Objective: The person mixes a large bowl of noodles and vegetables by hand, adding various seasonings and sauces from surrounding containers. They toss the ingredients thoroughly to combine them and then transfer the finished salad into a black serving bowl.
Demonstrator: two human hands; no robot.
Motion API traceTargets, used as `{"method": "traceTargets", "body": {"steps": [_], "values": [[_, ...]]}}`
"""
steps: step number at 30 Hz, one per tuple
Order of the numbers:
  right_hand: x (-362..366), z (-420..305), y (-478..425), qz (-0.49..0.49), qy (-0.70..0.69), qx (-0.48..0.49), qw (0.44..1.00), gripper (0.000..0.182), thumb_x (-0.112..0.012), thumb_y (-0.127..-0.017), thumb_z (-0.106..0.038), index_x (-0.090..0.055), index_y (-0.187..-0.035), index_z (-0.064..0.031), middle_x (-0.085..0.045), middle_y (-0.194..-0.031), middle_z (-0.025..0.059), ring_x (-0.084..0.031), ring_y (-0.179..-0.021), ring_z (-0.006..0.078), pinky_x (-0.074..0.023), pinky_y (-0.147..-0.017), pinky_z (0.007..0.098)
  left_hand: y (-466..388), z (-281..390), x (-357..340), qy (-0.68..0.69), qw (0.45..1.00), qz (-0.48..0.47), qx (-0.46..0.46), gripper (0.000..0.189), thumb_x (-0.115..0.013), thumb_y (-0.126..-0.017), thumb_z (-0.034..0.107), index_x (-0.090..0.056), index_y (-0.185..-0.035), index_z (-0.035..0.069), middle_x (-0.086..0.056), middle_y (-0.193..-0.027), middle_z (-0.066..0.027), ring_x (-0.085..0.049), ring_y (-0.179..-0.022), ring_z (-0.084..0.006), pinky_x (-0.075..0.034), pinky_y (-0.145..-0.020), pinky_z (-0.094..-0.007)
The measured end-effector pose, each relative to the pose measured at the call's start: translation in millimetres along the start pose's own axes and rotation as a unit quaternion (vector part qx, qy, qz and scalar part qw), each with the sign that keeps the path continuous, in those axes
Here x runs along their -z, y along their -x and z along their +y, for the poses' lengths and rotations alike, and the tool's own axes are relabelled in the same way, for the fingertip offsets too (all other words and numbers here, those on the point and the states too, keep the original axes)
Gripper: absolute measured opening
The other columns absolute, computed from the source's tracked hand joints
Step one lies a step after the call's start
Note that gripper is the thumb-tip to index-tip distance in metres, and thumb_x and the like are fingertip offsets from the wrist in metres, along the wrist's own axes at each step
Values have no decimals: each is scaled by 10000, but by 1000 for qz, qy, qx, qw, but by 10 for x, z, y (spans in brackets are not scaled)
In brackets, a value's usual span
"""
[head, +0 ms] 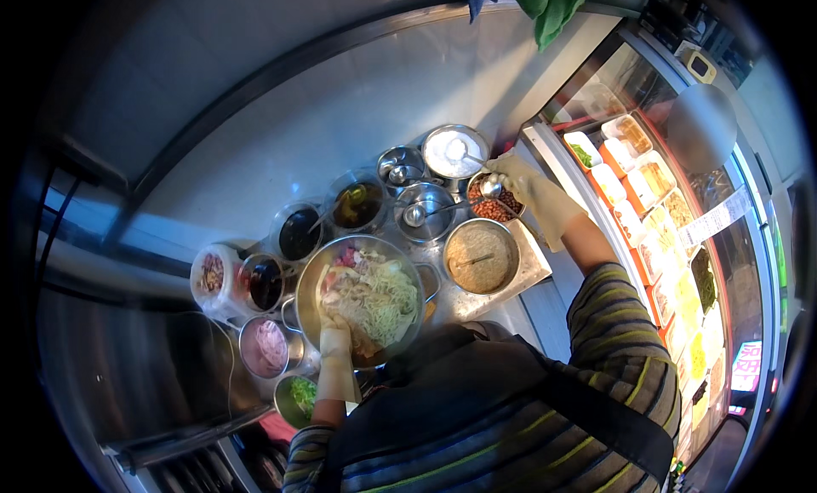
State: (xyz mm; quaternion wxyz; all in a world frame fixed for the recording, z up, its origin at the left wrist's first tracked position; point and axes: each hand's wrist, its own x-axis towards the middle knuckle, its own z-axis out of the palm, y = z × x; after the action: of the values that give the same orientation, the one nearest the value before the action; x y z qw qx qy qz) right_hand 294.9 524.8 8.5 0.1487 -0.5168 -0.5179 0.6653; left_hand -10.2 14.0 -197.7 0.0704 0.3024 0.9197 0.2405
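My gloved right hand (516, 177) grips the handle of a metal spoon (473, 158). The spoon's bowl, heaped with white powder, is over a metal pot of the same white powder (447, 164). Just below that hand, a second spoon (490, 188) lies over a bowl of peanuts (490, 210). My left hand (336, 345), also gloved, reaches over the near rim of a large metal bowl (309, 273). Its fingers touch the pale shredded food (386, 308) in there, and their grip is hard to make out. Some pinkish-red pieces (348, 258) lie at the far side of this food.
Around the large bowl stand containers of dark liquid (300, 232), oil (359, 204), tan crumbs (482, 253), pink slices (271, 347) and chopped greens (301, 394). A lit glass display case (734, 237) with several food tubs runs along the right. Green cloth (552, 11) hangs above.
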Motion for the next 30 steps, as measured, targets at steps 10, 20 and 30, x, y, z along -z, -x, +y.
{"method": "traceTargets", "body": {"steps": [10,20,30], "values": [[-205,-181,786,-119,143,205,961,223,-616,-1000,-217,-708,-966,-17,-637,-707,66,-591,-655,149,-487,-628,298,-79,37,75,144,982,-73,95,532,-395,-1059,293,-373,-1543,73,-665,-1150,-322,-660,-1047,-451,-515,-899,-482],[-761,-252,811,95,417,293,855,246,-569,-1022,-245,-678,-1037,-25,-695,-961,257,-660,-923,452,-510,-810,490,-31,318,243,331,908,-44,254,421,-497,-1058,319,-598,-1392,85,-690,-1099,-137,-633,-940,-223,-520,-825,-347],[-597,151,1147,17,698,315,643,159,-597,-835,-117,-683,-921,-15,-702,-925,213,-698,-891,390,-581,-730,484,-5,753,602,345,896,-101,259,356,-479,-1072,249,-590,-1348,55,-672,-1000,-97,-633,-897,-206,-529,-772,-334]]}}
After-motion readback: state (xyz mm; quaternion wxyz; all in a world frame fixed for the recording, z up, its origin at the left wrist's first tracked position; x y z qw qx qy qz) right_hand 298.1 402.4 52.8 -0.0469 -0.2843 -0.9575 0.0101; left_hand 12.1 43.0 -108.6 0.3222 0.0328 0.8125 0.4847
